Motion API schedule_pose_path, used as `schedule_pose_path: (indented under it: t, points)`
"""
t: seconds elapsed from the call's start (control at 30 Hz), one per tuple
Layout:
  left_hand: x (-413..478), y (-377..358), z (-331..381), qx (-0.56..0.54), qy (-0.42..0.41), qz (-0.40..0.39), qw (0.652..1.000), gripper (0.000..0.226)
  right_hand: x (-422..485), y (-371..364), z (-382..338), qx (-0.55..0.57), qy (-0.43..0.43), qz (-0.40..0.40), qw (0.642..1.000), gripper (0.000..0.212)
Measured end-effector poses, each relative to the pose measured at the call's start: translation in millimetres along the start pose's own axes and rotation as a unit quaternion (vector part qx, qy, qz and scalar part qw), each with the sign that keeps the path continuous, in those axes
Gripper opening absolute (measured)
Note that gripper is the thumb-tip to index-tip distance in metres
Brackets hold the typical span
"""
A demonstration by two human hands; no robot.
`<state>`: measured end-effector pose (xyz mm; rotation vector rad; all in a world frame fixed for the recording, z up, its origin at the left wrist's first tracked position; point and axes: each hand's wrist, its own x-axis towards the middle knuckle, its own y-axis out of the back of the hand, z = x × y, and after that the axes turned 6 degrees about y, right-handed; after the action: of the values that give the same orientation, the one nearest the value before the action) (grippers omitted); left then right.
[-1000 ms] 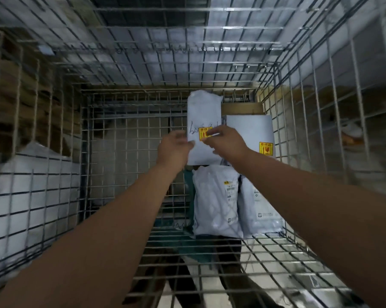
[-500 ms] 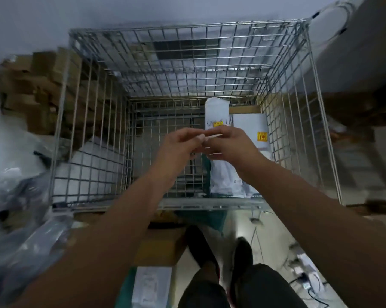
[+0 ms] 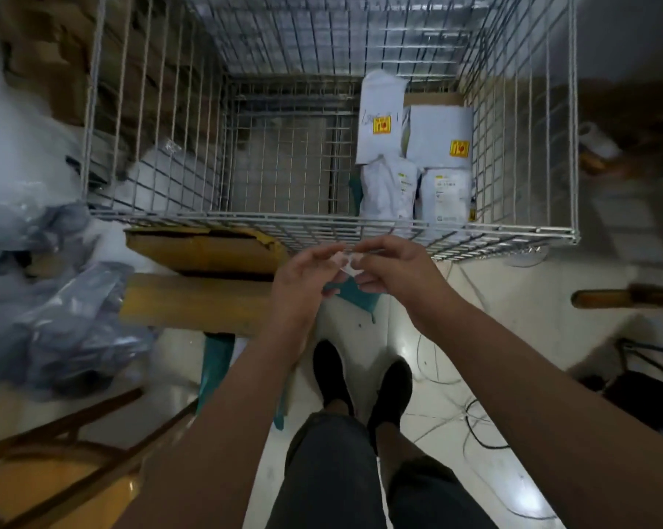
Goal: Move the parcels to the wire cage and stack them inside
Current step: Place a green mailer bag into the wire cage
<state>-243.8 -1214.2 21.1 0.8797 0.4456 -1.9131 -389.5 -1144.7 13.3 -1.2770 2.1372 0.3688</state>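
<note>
The wire cage [image 3: 333, 223] stands open-topped in front of me. Inside, against its right wall, several white parcels lean upright: a tall one with a yellow sticker [image 3: 379, 120], a wider one beside it [image 3: 440, 135], and two smaller bags [image 3: 389, 189] in front. My left hand [image 3: 303, 284] and my right hand [image 3: 395, 276] meet just outside the cage's near rim. Together they pinch a small white scrap of paper [image 3: 346, 262] between fingertips.
Grey plastic bags [image 3: 66, 311] and more parcels pile at the left. Yellow cardboard boxes [image 3: 200, 299] lie by the cage's near left corner. Brown cartons stack behind the cage's left wall. Cables trail on the white floor near my black shoes [image 3: 360, 379]. A dark basket [image 3: 643, 379] sits at right.
My hands have left the tall parcel inside the cage and pulled back outside its near rim, holding a small white scrap. The view has drawn back and tipped down to the floor.
</note>
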Motion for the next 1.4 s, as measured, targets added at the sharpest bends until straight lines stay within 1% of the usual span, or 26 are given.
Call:
schedule_pose_path:
  t: [0.1, 0.2, 0.27, 0.33, 0.47, 0.57, 0.6, 0.7, 0.77, 0.87, 0.9, 1.0, 1.07, 1.13, 1.2, 1.27, 1.33, 1.4]
  points:
    - [22, 1, -49, -0.001, 0.059, 0.026, 0.998, 0.020, 9, 4, 47, -0.005, -0.042, 0.021, 0.999, 0.012]
    - [52, 4, -103, 0.001, 0.118, 0.036, 0.992, 0.016, 19, 8, 89, 0.009, -0.100, 0.049, 0.994, 0.023]
    - [74, 5, -139, 0.037, 0.141, 0.038, 0.989, 0.025, 24, 12, 116, 0.021, -0.136, 0.061, 0.989, 0.021]
    - [95, 7, -170, 0.074, 0.156, 0.043, 0.984, 0.034, 29, 18, 144, 0.030, -0.154, 0.070, 0.985, 0.016]
    - [136, 6, -216, 0.165, 0.145, 0.057, 0.974, 0.052, 48, 26, 201, 0.040, -0.171, 0.102, 0.979, 0.017]
    - [174, -5, -241, 0.187, 0.112, 0.049, 0.975, 0.058, 74, 32, 241, 0.051, -0.174, 0.110, 0.977, 0.018]
    - [189, -9, -250, 0.207, 0.101, 0.046, 0.972, 0.057, 86, 33, 257, 0.057, -0.175, 0.113, 0.977, 0.019]
    - [242, -24, -277, 0.255, 0.063, 0.061, 0.963, 0.041, 124, 41, 299, 0.065, -0.174, 0.117, 0.976, 0.023]
    - [283, -32, -296, 0.270, 0.054, 0.077, 0.958, 0.038, 156, 46, 325, 0.056, -0.172, 0.116, 0.977, 0.030]
    - [349, -37, -322, 0.299, 0.062, 0.111, 0.946, 0.051, 208, 54, 362, 0.018, -0.160, 0.113, 0.980, 0.033]
    - [372, -37, -329, 0.316, 0.067, 0.131, 0.937, 0.054, 227, 57, 376, -0.002, -0.153, 0.112, 0.982, 0.038]
    - [432, -26, -342, 0.349, 0.079, 0.180, 0.916, 0.066, 275, 61, 417, -0.051, -0.129, 0.115, 0.984, 0.062]
    - [465, -16, -350, 0.379, 0.089, 0.226, 0.893, 0.082, 301, 62, 441, -0.078, -0.117, 0.122, 0.983, 0.072]
    - [489, -9, -356, 0.384, 0.105, 0.247, 0.884, 0.088, 320, 64, 460, -0.096, -0.118, 0.121, 0.981, 0.080]
    - [506, -6, -358, 0.375, 0.127, 0.252, 0.883, 0.089, 332, 66, 476, -0.080, -0.123, 0.110, 0.983, 0.089]
    - [514, -9, -361, 0.377, 0.135, 0.250, 0.882, 0.090, 339, 68, 488, -0.050, -0.125, 0.100, 0.986, 0.093]
    - [508, -17, -367, 0.377, 0.139, 0.251, 0.881, 0.090, 340, 69, 495, -0.009, -0.122, 0.106, 0.987, 0.090]
    - [491, -28, -382, 0.352, 0.142, 0.257, 0.889, 0.090, 337, 75, 499, 0.010, -0.116, 0.138, 0.984, 0.085]
